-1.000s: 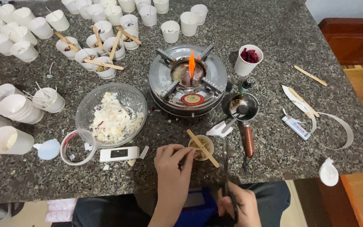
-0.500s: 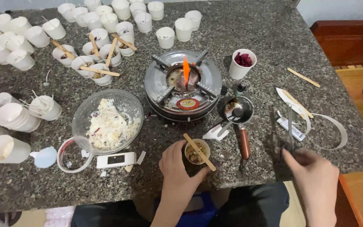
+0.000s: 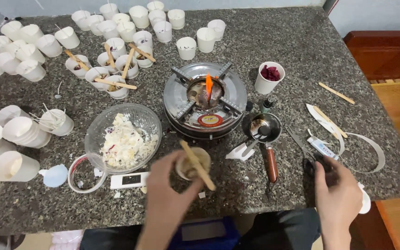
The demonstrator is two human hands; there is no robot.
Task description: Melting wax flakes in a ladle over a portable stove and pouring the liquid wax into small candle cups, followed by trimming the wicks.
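**Cup held at table edge, right hand on scissors**

Lower centre: left hand [image 3: 170,194] gripped a small cup [image 3: 191,163], fingers curled round its left side, thumb side blurred. A wooden stick [image 3: 198,165] lay across the rim, tilted down to the right. Cup sat near the front edge of the granite table [image 3: 302,55], just in front of the stove.

Lower right: right hand [image 3: 339,196] rested on scissors [image 3: 307,155], fingers together over the handles; whether they were through the loops, can't tell. Blades pointed up-left toward the pan.

Doing this step well, by my read: keep the cup steady and upright, stick centred across the rim, and keep the scissor blades low and clear of the pan handle.

Middle band: small pan [image 3: 265,127] with red-brown handle toward the viewer, a spoon in it. A tube [image 3: 322,147] and a paper strip [image 3: 371,153] just beside the scissors. Glass bowl [image 3: 123,139] of white flakes at centre left, a lid [image 3: 86,173] and a flat white device [image 3: 130,180] in front of it.

Centre: stove [image 3: 205,99], flame lit, nothing on it. White cup with red bits [image 3: 268,78] to its right.

Far: many white cups [image 3: 140,23] in the upper left and top, some with sticks across. More stacked on their sides at the left edge.
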